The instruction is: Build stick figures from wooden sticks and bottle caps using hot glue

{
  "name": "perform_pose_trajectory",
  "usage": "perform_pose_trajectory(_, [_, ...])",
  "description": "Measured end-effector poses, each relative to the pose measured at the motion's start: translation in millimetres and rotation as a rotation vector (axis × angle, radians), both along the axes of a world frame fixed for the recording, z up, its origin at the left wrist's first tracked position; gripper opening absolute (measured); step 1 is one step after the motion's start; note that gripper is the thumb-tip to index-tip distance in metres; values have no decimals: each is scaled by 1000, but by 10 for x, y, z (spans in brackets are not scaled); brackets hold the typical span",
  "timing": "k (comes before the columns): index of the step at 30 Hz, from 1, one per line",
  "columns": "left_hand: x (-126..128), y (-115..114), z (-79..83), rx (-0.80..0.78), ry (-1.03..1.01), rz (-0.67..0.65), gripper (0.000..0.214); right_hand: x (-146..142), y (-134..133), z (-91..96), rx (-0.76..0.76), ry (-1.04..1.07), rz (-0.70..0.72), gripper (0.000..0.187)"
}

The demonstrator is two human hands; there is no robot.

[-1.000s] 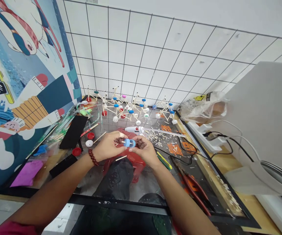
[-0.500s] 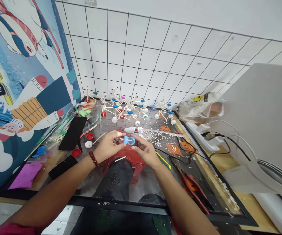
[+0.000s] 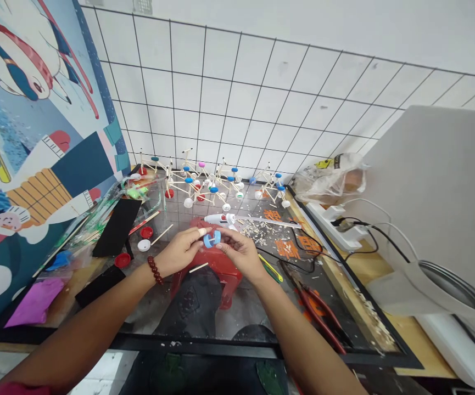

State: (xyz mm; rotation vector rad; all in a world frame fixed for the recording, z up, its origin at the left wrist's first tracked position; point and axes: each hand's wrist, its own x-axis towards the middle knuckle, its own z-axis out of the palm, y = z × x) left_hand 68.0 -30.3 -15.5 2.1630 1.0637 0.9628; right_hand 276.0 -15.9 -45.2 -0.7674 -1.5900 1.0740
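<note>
My left hand (image 3: 179,251) and my right hand (image 3: 237,252) meet over the glass table (image 3: 245,307), fingertips pinched together on a pair of blue bottle caps (image 3: 211,239) joined by a short stick. A dark red bead bracelet (image 3: 154,269) circles my left wrist. A loose wooden stick (image 3: 198,267) lies just below my hands, above a red stool (image 3: 221,271) seen through the glass. A white glue gun (image 3: 224,219) lies just beyond my fingers.
Stick-and-cap models (image 3: 204,184) stand in a row at the tiled wall. Red caps (image 3: 121,259) and a white cap (image 3: 142,245) lie left beside black sheets (image 3: 117,227). Red-handled pliers (image 3: 319,318), a power strip (image 3: 331,219), cables and a plastic bag (image 3: 336,178) are on the right.
The blue caps have turned in my fingers and lifted slightly toward the glue gun. The view has shifted a little to the right and up.
</note>
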Motion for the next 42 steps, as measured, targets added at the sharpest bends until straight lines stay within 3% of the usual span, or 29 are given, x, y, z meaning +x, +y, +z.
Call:
perform_pose_trajectory(6, [25,-28,-58,-41,-21,74,50,-26,-64,50,151,-155,-28,34])
perform_pose_trajectory(18, [64,-91,34,3,-21,113,59,-107,-62,-51,-157,89,18,42])
perform_pose_trajectory(24, [78,-112,43,26,-12,108,59,-106,-45,-69,-206,101,-12,42])
perform_pose_trajectory(28, [92,-100,35,43,-150,71,67,-108,-33,-36,-216,131,-28,42])
perform_pose_trajectory(32, [102,-76,30,-4,-264,34,41,-115,-42,-8,-229,149,32,39])
perform_pose_trajectory(34, [96,-62,32,-126,-352,31,35,-108,-54,8,-184,129,51,45])
perform_pose_trajectory(38, [79,-51,49,-397,-497,-7,48,-71,-84,71,4,25,13,63])
perform_pose_trajectory(42, [94,-60,47,-471,-519,-39,51,-44,-104,125,186,-108,-13,35])
